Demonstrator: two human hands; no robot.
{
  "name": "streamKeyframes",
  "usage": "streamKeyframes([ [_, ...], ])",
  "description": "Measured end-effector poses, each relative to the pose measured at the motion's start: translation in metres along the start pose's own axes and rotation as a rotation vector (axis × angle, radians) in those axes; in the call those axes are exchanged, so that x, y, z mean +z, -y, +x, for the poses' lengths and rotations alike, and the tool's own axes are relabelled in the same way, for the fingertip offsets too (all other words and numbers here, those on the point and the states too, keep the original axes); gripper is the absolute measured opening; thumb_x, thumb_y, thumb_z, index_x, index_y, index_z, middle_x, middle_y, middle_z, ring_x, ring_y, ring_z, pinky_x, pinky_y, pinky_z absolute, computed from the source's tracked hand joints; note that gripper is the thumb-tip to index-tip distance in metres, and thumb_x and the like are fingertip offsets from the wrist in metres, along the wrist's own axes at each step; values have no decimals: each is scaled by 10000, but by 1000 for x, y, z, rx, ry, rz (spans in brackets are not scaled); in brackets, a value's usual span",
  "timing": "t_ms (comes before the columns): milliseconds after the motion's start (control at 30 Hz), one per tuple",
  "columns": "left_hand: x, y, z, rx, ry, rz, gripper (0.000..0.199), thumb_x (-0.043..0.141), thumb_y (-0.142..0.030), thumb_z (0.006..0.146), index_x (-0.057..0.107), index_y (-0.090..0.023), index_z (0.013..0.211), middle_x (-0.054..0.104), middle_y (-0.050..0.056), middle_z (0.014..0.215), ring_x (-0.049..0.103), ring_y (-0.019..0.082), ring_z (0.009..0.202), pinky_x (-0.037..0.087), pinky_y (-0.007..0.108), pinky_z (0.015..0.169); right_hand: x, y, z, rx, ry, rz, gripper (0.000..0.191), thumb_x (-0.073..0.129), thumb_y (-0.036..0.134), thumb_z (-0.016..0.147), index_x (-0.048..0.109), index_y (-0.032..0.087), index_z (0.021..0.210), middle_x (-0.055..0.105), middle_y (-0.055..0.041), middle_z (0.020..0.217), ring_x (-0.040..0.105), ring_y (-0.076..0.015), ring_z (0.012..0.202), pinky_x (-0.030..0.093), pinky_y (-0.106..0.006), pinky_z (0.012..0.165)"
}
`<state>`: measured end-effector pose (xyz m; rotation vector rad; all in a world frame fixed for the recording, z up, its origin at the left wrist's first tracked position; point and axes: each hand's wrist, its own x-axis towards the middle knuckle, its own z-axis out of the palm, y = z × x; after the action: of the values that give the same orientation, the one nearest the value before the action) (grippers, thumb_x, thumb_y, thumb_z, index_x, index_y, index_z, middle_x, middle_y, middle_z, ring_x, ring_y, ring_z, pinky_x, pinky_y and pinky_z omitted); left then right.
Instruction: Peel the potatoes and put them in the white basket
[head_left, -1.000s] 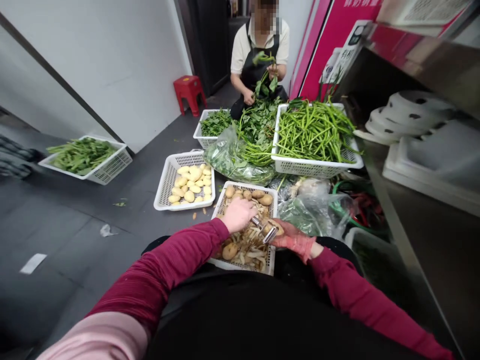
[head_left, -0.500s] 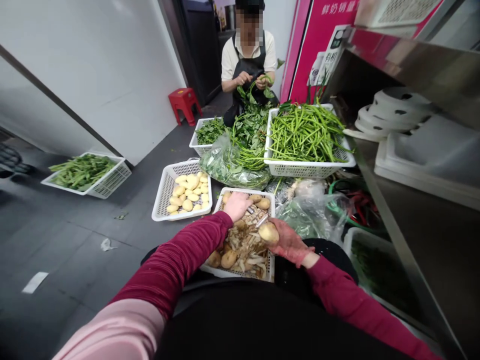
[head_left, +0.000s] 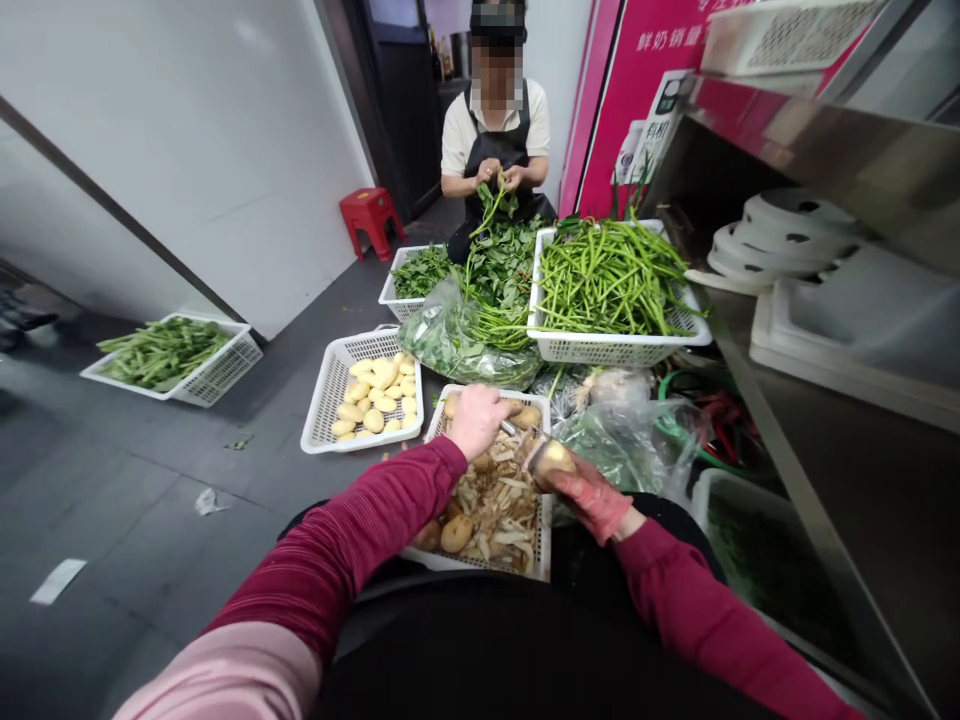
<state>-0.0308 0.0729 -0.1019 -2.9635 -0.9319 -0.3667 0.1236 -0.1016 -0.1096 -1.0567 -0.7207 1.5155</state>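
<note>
My left hand (head_left: 477,420) grips a metal peeler (head_left: 523,441) whose blade rests against a partly peeled potato (head_left: 554,458). That potato sits in my right hand (head_left: 587,492), which wears a pink glove. Both hands hover over a white basket (head_left: 541,530) on my lap that holds unpeeled potatoes and a heap of peelings. A second white basket (head_left: 328,392) to the left on the floor holds several peeled yellow potatoes (head_left: 376,396).
A person in a black apron (head_left: 496,150) sits opposite, sorting leafy greens (head_left: 501,270). A basket of long green beans (head_left: 611,280) stands at the right by a steel counter (head_left: 840,420). Another basket of greens (head_left: 169,355) and a red stool (head_left: 369,215) stand on the left.
My right hand turned the potato and drew it slightly right while the peeler stayed against it. The view shifted a little. The person opposite lowered a bunch of greens.
</note>
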Motion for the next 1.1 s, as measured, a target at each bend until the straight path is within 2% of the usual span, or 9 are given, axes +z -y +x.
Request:
streamKeyframes([
  [133,9,-13,-3,58,-25,31,274,424,-258,947,681,-170,909,523,77,762,453,215,794,316,358,729,7,-11,5,-19,6,79,573,753,421,662,614,211,1176,679,-86,1137,606,-292,1083,444,-473,973],
  [267,13,2,-5,54,15,61,254,445,-254,938,679,-163,901,550,88,800,464,218,820,316,358,738,8,-7,-3,-9,8,42,586,751,403,663,605,215,1199,681,-82,1134,605,-293,1084,409,-482,1012],
  [400,8,16,-11,-44,47,63,223,486,-207,903,683,-158,811,544,89,773,467,215,804,315,353,722,2,1,-19,10,40,-16,667,788,390,608,584,237,1224,678,-69,1141,601,-283,1080,392,-453,1031],
  [567,3,1,-9,97,-19,2,248,455,-256,930,689,-185,894,554,82,800,468,212,818,328,358,744,-6,0,-19,-33,58,-68,659,788,407,598,584,235,1200,665,-67,1142,590,-287,1072,398,-460,1014],
  [733,-4,-2,-8,-18,22,-3,200,509,-203,889,694,-155,828,543,76,745,470,204,781,328,342,709,-12,6,-20,-60,137,-98,692,808,398,573,554,269,1204,658,-58,1122,600,-287,1043,428,-436,974],
  [867,-9,0,-11,95,-4,-37,226,482,-230,912,694,-166,869,543,55,779,479,200,819,331,335,742,-12,14,-24,-95,169,-229,674,811,321,597,525,286,1206,638,-37,1157,600,-257,1033,459,-371,916],
  [933,-11,2,-11,36,43,-2,201,510,-208,891,690,-159,816,540,62,767,477,202,805,330,335,724,-11,13,-24,-94,209,-210,706,815,326,585,513,280,1221,632,-42,1171,601,-260,1030,470,-362,891],
  [1033,-14,-2,-12,-83,16,55,173,527,-202,879,686,-169,820,544,70,760,470,212,791,324,341,702,-10,6,-21,-49,95,-172,690,815,336,593,516,253,1210,657,-46,1102,610,-255,1002,463,-377,902],
  [1100,-15,-8,-12,-28,-54,72,209,487,-237,914,684,-183,872,545,71,777,468,219,816,324,354,729,-8,1,-18,-63,-3,-128,661,802,369,606,528,235,1192,665,-50,1080,606,-256,1004,455,-392,918],
])
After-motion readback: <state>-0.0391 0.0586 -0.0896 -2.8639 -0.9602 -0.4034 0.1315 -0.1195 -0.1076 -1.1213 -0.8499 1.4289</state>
